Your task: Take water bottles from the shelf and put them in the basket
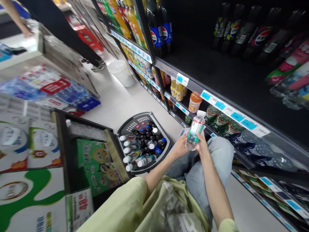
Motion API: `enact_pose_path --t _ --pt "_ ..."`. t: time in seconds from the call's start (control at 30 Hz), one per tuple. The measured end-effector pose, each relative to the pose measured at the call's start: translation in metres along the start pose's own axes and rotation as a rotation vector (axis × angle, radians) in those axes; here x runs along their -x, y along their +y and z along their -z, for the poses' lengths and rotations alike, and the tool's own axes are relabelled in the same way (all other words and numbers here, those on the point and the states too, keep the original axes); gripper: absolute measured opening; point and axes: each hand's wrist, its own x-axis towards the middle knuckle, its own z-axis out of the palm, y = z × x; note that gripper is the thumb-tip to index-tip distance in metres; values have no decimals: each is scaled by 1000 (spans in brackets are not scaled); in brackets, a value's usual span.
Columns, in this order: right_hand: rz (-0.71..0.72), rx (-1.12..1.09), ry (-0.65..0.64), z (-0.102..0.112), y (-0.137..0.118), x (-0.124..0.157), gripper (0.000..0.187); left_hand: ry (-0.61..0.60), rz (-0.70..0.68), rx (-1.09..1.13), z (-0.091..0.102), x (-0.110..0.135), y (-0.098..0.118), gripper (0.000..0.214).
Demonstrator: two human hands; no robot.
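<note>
A clear plastic water bottle (192,143) with a white cap and a green, white and red label is held above my lap, tilted slightly. My right hand (202,144) grips it from the right, the thumb over the label. My left hand (181,146) holds its lower left side, its fingers partly hidden behind it. Beyond the bottle, an orange drink bottle (194,102) stands on the lower shelf. To the left on the floor, a dark shopping basket (124,127) holds several bottles, dark ones upright and white-capped ones lying along its near side.
On the right, a black shelf rack (193,69) carries dark soda bottles (233,30) and price tags. Cartons (94,154) are stacked at the left. A white bucket (122,72) stands on the floor farther off. Another person's leg (72,35) shows at the upper left.
</note>
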Motion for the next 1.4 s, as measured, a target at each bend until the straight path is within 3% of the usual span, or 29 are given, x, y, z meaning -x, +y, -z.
enact_pose_path --t 0.13,0.23,0.4,0.53,0.63,0.77,0.83,0.93,1.07,1.13,1.23,1.33,1.4 --pt "-42 11 -53 -23 2 10 98 125 83 -41 12 80 -5 62" --pt "-55 30 -59 -35 8 16 91 215 132 35 14 112 -9 82" --pt "-20 80 -134 -49 13 23 69 350 194 78 13 109 -13 79" --pt "4 76 -180 -53 10 23 69 406 210 134 20 105 -16 78" --pt "-11 16 -161 -48 9 22 76 329 212 253 31 109 -18 84" --pt "-57 -35 -188 -44 9 25 83 107 255 236 45 118 -18 95" --pt "-121 -29 -247 -46 10 29 86 -17 249 184 49 123 -13 102" --pt "-209 -1 -355 -52 12 35 89 -175 125 46 51 126 4 98" --pt "-300 93 -518 -52 15 41 74 -252 26 -85 54 125 25 84" --pt "-305 156 -589 -49 15 42 62 -174 79 -94 58 126 27 87" --pt "-243 286 -656 -48 16 41 55 56 134 -67 70 130 23 87" --pt "-180 434 -672 -52 24 41 61 243 163 1 83 132 24 84" --pt "-158 533 -661 -56 31 43 70 271 192 26 90 130 30 82"
